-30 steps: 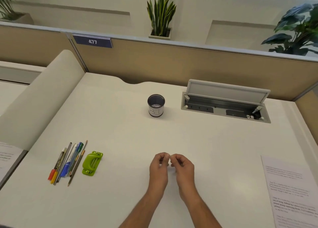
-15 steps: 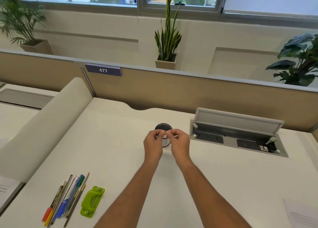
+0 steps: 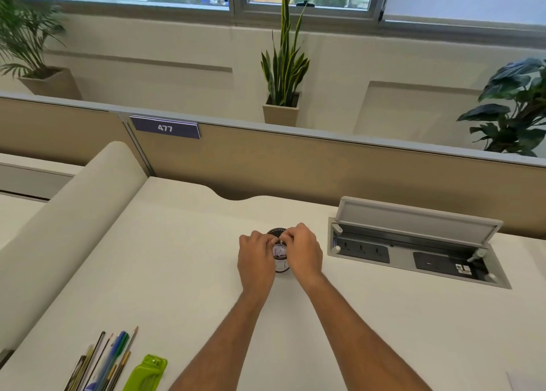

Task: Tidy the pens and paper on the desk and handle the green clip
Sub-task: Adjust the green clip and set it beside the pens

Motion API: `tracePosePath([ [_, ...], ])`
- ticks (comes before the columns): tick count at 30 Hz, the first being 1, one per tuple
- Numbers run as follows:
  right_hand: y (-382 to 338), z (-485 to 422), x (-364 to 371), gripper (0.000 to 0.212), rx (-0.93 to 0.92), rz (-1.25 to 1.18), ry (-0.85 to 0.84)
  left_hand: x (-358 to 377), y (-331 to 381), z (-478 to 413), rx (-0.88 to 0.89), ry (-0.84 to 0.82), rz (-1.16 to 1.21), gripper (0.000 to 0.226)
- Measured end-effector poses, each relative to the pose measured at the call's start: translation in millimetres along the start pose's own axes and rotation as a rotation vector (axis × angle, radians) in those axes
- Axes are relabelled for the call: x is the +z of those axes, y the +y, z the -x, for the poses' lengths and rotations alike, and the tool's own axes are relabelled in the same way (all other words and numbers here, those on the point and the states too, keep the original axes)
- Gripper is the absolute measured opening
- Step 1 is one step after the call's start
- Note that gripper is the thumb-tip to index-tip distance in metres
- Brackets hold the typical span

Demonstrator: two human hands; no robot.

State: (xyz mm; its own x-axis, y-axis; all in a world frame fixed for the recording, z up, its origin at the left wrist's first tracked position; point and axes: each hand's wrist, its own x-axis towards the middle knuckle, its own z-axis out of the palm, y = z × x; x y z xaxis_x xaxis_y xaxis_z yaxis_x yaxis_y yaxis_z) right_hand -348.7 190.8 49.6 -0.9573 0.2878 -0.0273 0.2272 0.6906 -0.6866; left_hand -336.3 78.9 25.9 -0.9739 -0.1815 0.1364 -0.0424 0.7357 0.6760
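Observation:
A small dark pen cup (image 3: 279, 252) with a white label stands in the middle of the white desk (image 3: 177, 272). My left hand (image 3: 255, 257) and my right hand (image 3: 305, 251) close around its two sides, with fingertips curled at its near rim. Several pens and pencils (image 3: 103, 361) lie side by side at the bottom left. The green clip (image 3: 146, 373) lies just to their right, partly cut off by the frame edge. A corner of a paper sheet (image 3: 529, 383) shows at the bottom right.
An open power socket box (image 3: 413, 248) with its raised lid sits in the desk right of the cup. A curved beige divider (image 3: 74, 228) borders the left side. A tan partition (image 3: 295, 166) with a 477 plate runs along the back.
Both hands moved from the near desk, fingertips pinched together, forward to the cup and now enclose it. The view has tilted up, so the pens, clip and paper slid toward the bottom edge.

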Motion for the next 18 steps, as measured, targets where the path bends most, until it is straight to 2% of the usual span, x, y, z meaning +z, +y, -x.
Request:
tracePosePath([
  [4, 3, 1, 2, 0.019, -0.022, 0.065, -0.016, -1, 1, -1, 0.023, 0.021, -0.017, 0.019],
  [9, 7, 2, 1, 0.007, 0.016, 0.044, 0.041, -4, -2, -2, -0.008, 0.033, -0.046, 0.005],
  [12, 8, 3, -1, 0.003, 0.019, 0.022, 0.048, -5, -2, -3, -0.027, 0.026, -0.046, 0.009],
  [15, 10, 3, -2, 0.008, 0.024, 0.000, 0.042, -7, -1, -4, -0.049, 0.015, -0.032, 0.015],
  [18, 14, 3, -4, 0.007, 0.020, -0.003, 0.027, -7, -3, -5, -0.034, 0.015, 0.001, 0.008],
])
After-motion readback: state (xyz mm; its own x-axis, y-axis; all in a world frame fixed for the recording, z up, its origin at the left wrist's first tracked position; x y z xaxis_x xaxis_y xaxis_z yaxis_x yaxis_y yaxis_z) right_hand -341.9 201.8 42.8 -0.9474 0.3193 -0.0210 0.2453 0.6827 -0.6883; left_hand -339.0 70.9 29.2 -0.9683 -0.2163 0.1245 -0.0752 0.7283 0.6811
